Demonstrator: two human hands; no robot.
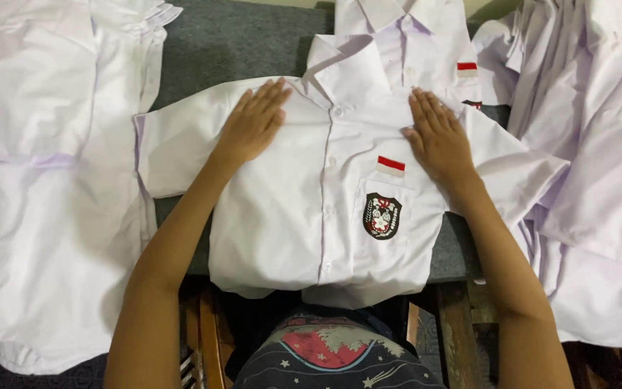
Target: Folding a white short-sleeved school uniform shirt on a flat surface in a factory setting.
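While the white shirt (pixel 289 209) lies face-up, buttoned, on the grey tabletop (pixel 239 43), both hands rest flat and unclenched on it, left hand (pixel 253 124) and right hand (pixel 437 137) either side of its collar (pixel 343 61), gripping nothing; it looks light, soft and limp, best taken at the shoulders.

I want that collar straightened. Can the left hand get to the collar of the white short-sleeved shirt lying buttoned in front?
Probably yes. The left hand lies flat on the white short-sleeved shirt by the shoulder, holding nothing, and the collar sits just beyond its fingers with nothing lying between them.
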